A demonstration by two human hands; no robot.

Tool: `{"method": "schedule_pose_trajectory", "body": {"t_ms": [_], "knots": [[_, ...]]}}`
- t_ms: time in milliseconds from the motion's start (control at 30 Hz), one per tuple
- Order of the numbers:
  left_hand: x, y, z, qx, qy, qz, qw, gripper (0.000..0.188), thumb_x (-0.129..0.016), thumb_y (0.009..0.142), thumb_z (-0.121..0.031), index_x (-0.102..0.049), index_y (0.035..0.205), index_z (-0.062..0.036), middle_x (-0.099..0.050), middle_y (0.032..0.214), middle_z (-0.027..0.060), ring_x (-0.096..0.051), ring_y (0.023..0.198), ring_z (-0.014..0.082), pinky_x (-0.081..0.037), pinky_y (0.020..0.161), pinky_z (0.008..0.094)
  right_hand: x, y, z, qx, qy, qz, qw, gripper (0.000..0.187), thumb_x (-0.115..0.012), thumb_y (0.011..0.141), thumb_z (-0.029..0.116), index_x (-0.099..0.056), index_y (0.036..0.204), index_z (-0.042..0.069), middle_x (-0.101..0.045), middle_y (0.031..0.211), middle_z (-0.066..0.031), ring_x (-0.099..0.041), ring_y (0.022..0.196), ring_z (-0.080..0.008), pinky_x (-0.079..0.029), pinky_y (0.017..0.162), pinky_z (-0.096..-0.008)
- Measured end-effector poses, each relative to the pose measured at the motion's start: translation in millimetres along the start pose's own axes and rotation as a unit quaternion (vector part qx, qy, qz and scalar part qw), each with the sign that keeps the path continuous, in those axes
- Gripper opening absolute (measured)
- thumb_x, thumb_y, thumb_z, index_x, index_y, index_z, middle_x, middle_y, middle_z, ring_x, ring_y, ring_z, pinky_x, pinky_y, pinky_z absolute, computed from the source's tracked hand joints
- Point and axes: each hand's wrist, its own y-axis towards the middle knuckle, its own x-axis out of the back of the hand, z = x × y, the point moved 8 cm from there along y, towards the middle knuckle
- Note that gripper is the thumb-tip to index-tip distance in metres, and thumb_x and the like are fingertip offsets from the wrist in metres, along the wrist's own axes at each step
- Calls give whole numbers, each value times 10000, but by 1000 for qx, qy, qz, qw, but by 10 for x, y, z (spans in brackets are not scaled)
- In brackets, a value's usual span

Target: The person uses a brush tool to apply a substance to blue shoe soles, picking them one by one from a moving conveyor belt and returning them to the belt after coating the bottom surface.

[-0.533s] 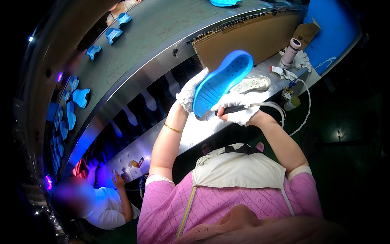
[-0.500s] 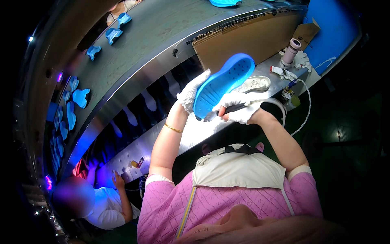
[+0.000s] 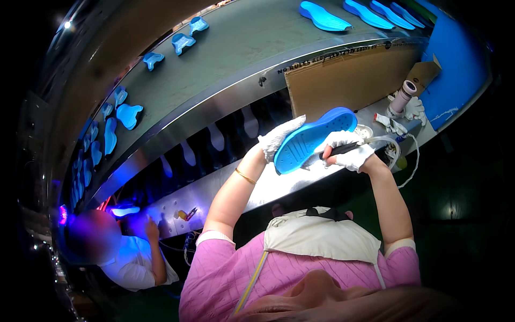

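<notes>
My left hand (image 3: 278, 138), in a white glove, holds up a blue shoe sole (image 3: 314, 139) by its heel end, tread side facing me. My right hand (image 3: 348, 151), also gloved in white, grips a dark pen-like tool (image 3: 337, 152) whose tip rests against the sole's lower edge. A clear tube (image 3: 390, 147) runs from the tool toward the bench at the right. Both hands are raised above a shiny metal work ledge (image 3: 279, 185).
A grey conveyor belt (image 3: 225, 70) behind the ledge carries several blue soles (image 3: 324, 17) and heel pieces (image 3: 129, 114). A brown cardboard sheet (image 3: 348, 80) stands beyond the hands. A tape roll (image 3: 403, 96) and spare gloves (image 3: 416, 107) lie at right. Another person (image 3: 129, 252) works at lower left.
The sole has tilted slightly flatter and both hands have shifted a little; my right hand keeps the tool against the sole's edge.
</notes>
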Motion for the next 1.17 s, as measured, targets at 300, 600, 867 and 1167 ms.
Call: {"method": "schedule_pose_trajectory", "body": {"t_ms": [300, 600, 867, 1167], "knots": [[-209, -140, 109, 45, -178, 124, 975, 681, -444, 870, -543, -423, 1272, 6, -532, 1133, 275, -600, 900, 416, -511, 769, 519, 768, -2, -79, 63, 23, -248, 967, 96, -674, 757, -12, -633, 839, 15, -646, 818, -78, -619, 694, -132, -513, 662, -229], [-140, -175, -11, -65, -270, 77, 958, 664, -363, 903, -530, -363, 1324, -17, -499, 1217, 235, -572, 1004, 388, -466, 840, 577, 115, -52, 145, 215, -134, -155, 955, 104, -671, 702, -14, -618, 776, 38, -604, 802, -69, -584, 734, -152, -463, 688, -272], [3, -193, -61, -107, -249, 44, 962, 589, -384, 918, -484, -416, 1273, -15, -563, 1132, 200, -626, 903, 311, -564, 671, 439, -82, -160, 427, 318, -270, -102, 903, 205, -662, 645, -63, -585, 794, 56, -587, 841, -112, -583, 770, -248, -468, 713, -316], [-38, -204, 2, -92, -212, 33, 972, 596, -386, 912, -503, -434, 1271, -30, -593, 1057, 192, -639, 859, 288, -558, 680, 469, 89, -151, 504, 290, -213, -144, 922, 126, -641, 719, -36, -594, 801, 47, -596, 883, -90, -575, 758, -207, -464, 678, -293]]}}
